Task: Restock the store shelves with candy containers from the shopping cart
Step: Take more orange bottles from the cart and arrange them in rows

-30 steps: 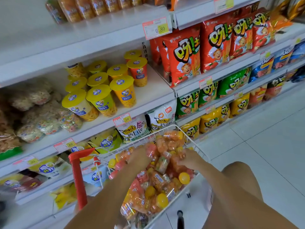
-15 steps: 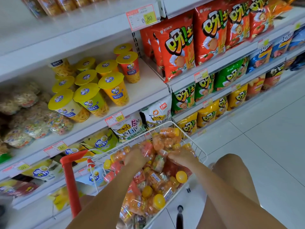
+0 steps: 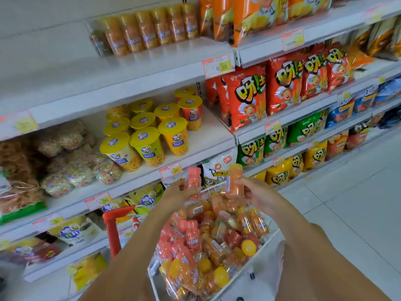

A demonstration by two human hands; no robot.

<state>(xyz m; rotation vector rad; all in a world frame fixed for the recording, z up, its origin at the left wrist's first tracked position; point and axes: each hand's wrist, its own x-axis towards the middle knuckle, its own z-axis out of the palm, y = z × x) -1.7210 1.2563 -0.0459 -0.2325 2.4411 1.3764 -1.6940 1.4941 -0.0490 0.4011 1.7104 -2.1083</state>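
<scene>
- Both hands are above the shopping cart (image 3: 152, 279), each with one candy container. The left hand (image 3: 180, 191) has its fingers curled round a pink container (image 3: 194, 178), and the right hand (image 3: 258, 192) pinches an orange container (image 3: 234, 179) between thumb and fingers.
- These two containers stand nearly upright, near each other but apart, over the far edge of the cart.
- Many more candy containers (image 3: 212, 242) lie in a heap inside the cart, with orange, red and yellow caps.
- I judge this to be the carrying step: two pieces are out of the heap but not yet placed on any shelf. The task looks far from its end, because the cart is nearly full.
- On the top shelf (image 3: 65, 68) stands a row of similar orange jars (image 3: 152, 29), with bare white board to the left of it. This seems to me the likely place, but the labels are too blurred to be sure.
- The next move calls for a reach up and forward, past the yellow-lidded cups (image 3: 147, 144) on the middle shelf, and then for setting each container upright on its base beside the row.
- Such tall, narrow containers may tip easily, so it is better to release them one at a time.
</scene>
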